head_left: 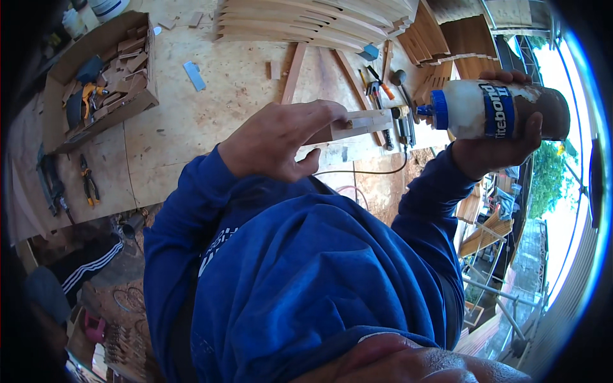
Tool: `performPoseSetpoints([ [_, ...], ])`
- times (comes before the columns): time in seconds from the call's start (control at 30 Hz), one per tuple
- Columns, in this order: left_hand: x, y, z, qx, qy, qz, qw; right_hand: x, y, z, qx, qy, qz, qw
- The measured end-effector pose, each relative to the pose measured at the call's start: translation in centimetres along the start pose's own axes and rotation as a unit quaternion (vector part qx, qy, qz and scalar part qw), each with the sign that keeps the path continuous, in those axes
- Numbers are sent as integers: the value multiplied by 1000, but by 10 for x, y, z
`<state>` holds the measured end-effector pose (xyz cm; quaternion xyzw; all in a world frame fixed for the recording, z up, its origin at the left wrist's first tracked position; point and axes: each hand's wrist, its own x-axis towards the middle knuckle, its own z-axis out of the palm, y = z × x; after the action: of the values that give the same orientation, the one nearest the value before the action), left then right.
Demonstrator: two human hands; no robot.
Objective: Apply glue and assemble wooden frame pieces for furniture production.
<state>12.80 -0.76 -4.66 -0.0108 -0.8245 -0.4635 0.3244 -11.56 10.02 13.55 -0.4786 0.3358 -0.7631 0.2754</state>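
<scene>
My right hand [488, 156] is wrapped round a glue bottle [469, 108] with a blue cap and blue label. The bottle lies on its side in the air, its nozzle pointing left toward a pale wooden piece [370, 122], with a small gap between them. Brown shows in the right part of the bottle, white near the cap. My left hand [281, 137] grips that wooden piece by its left part, the fingers bent over it. The thumb stands a little away, and some fingertips are hidden.
A plywood worktable [185, 121] bears a cardboard box [137, 105] of wood offcuts, pliers [88, 182], a blue-grey strip [194, 76] and stacked slatted wooden parts [306, 22]. Screwdrivers [383, 86] and a hose [377, 171] lie toward the right. Another person's striped leg [92, 265] is at lower left.
</scene>
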Motion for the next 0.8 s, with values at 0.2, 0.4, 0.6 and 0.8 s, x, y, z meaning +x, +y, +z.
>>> performPoseSetpoints([
  [0.2, 27, -10, -16, -107, -141, -90, 980, 7, -15, -32, -131, 46, -51, 989],
  [0.4, 81, -7, 0, -134, -250, -106, 953, 5, -16, -65, -120, 76, -69, 987],
  [0.6, 106, -14, 7, -74, -296, -141, 942, 5, -28, -97, -79, 77, -91, 990],
  [0.8, 128, -1, 16, 26, -295, -80, 952, 1, -20, -114, -128, 88, -50, 987],
])
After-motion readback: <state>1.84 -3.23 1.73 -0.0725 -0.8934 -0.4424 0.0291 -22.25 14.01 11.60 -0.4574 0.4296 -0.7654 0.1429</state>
